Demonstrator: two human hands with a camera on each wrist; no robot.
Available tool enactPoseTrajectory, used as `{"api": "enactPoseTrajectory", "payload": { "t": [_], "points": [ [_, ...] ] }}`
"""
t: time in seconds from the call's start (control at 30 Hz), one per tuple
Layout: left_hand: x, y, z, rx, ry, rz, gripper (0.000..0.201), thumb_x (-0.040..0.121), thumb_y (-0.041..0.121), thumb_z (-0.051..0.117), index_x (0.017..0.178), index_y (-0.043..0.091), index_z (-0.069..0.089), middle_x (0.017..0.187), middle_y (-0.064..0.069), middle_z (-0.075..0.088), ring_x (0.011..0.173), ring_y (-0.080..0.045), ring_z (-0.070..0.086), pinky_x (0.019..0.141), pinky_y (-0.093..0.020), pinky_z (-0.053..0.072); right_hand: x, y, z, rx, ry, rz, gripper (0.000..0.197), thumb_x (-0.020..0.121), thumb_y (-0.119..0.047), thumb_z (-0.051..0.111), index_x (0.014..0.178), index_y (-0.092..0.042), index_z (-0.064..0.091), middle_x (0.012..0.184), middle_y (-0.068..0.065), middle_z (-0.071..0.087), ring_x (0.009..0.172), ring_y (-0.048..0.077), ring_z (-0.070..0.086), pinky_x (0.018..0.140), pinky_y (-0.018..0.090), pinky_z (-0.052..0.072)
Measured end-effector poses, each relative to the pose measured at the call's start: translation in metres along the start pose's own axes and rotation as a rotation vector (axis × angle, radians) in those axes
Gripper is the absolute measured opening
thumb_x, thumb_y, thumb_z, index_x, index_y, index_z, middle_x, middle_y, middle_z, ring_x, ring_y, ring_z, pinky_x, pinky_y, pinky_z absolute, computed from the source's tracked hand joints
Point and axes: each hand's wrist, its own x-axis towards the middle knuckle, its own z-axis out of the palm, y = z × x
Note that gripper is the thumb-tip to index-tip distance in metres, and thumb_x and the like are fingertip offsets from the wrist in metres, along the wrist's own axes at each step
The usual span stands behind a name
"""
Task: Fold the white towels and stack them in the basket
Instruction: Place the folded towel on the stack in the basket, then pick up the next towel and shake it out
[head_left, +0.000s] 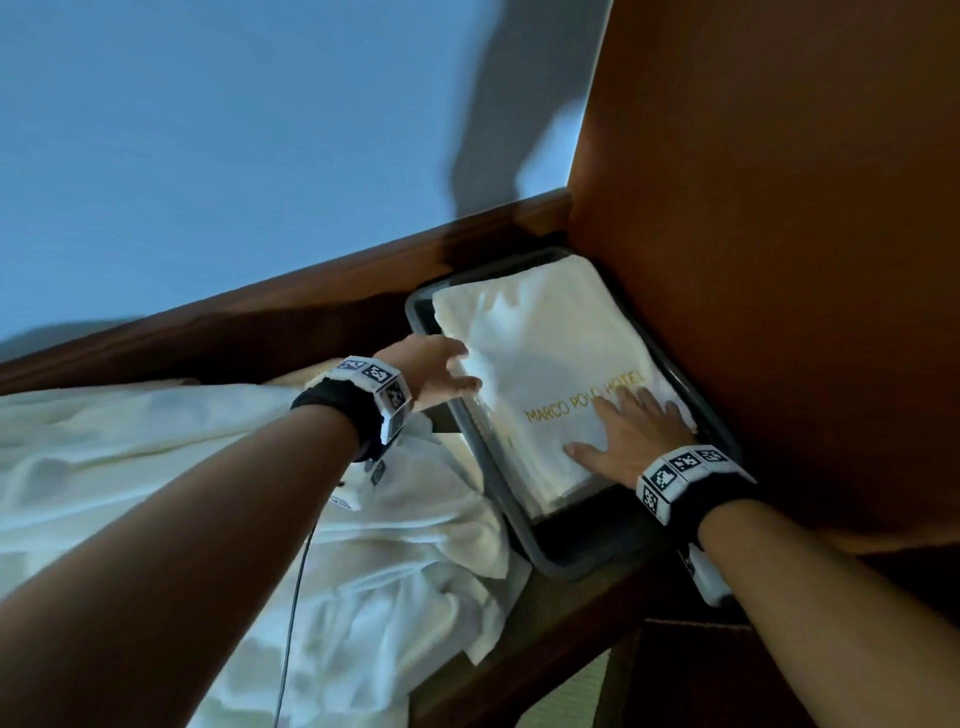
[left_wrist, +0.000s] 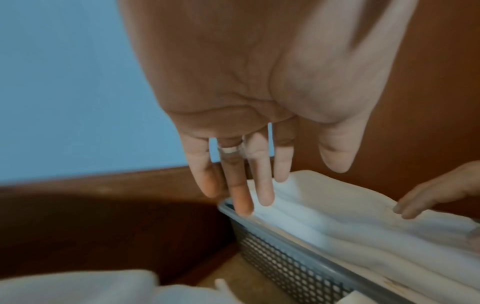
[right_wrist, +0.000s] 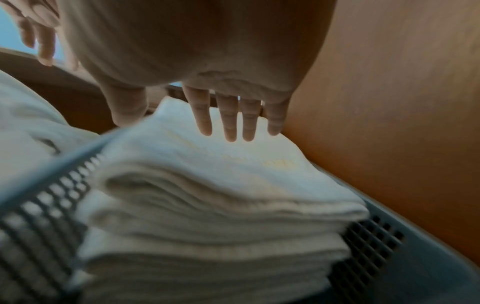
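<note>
a: head view shows the folded towel (head_left: 545, 374) with gold lettering on top of the stack in the grey basket (head_left: 582, 556), which sits tight against the orange-brown panel (head_left: 779, 260) on the person's right.

b: and the hands?

a: right hand (head_left: 631, 431) lies flat on the near end of that towel, fingers straight and spread, holding nothing. left hand (head_left: 441, 371) is at the towel's left edge over the basket rim, fingers also straight; whether it touches cloth is hard to tell through the blur.

b: which way does the towel run?

a: its long axis runs away from the person, slanting from near right to far left, along the basket. both hands sit on or right by it, the right one squarely on top, so it looks the nearer for any last pressing down.

b: what does the next fold turn on?

a: probably the loose white towels (head_left: 182, 493), heaped on the wooden surface to the left of the basket, under the left forearm. the left hand is the closer one to them.

b: counts?

a: one basket, two hands. right wrist view shows several folded layers in the stack (right_wrist: 207, 226), too blurred to count. the loose heap can't be split into separate towels either.
</note>
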Motion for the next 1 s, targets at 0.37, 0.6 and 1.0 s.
{"api": "enactPoseTrajectory", "payload": {
  "t": [0.37, 0.6, 1.0],
  "points": [
    [-0.269, -0.153, -0.083, -0.014, 0.316, -0.157, 0.036, 0.093, 0.044, 0.066, 0.117, 0.018, 0.071, 0.113, -0.003, 0.072, 0.105, -0.024, 0.065, 0.095, -0.037, 0.050, -0.116, -0.217, -0.046, 0.282, 0.151, -0.292, 0.027, 0.086, -0.039, 0.053, 0.067, -0.020, 0.050, 0.077, 0.007, 0.055, 0.076, 0.031, 0.056, 0.065, 0.031, 0.044],
    [-0.406, -0.251, -0.076, -0.008, 0.431, -0.394, 0.021, 0.091, 0.043, 0.068, 0.099, 0.025, 0.074, 0.099, -0.001, 0.074, 0.099, -0.023, 0.067, 0.089, -0.038, 0.053, -0.176, -0.356, -0.045, 0.205, 0.283, -0.549, 0.022, 0.095, -0.040, 0.052, 0.090, -0.021, 0.063, 0.097, 0.004, 0.068, 0.093, 0.027, 0.063, 0.079, 0.037, 0.053],
    [-0.420, -0.318, -0.039, 0.085, 0.494, -0.480, 0.039, 0.095, 0.046, 0.058, 0.128, 0.026, 0.062, 0.130, 0.001, 0.059, 0.119, -0.024, 0.058, 0.092, -0.035, 0.044, -0.158, -0.456, -0.073, 0.013, 0.308, -0.770, 0.025, 0.096, -0.039, 0.049, 0.102, -0.018, 0.062, 0.108, 0.002, 0.060, 0.104, 0.027, 0.058, 0.082, 0.034, 0.045]
  ]
}}
